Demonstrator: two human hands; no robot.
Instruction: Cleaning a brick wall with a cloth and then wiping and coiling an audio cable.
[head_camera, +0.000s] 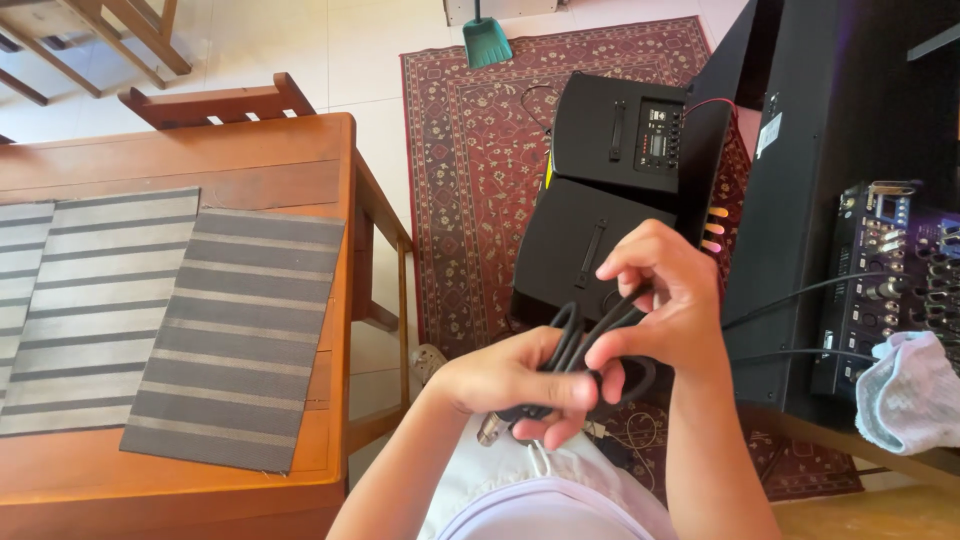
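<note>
Both hands raised together, left (520, 385) fisted, right (665, 310) pinching.

Much of the coiled black cable (590, 345) is hidden: the left hand (515, 385) wraps its lower loops and the right hand (665, 300) covers the upper strands, so the number of turns cannot be told. A metal plug (490, 430) pokes out under the left hand, its tip hidden against the clothing. The mixer (885, 280) is cut off by the right edge, its knobs too small to tell apart, and a pale cloth (915, 390) covers its near corner. The wooden table (250, 150) runs off the left edge. The 2 striped mats (235, 335) overlap, 1 cropped at the left.
</note>
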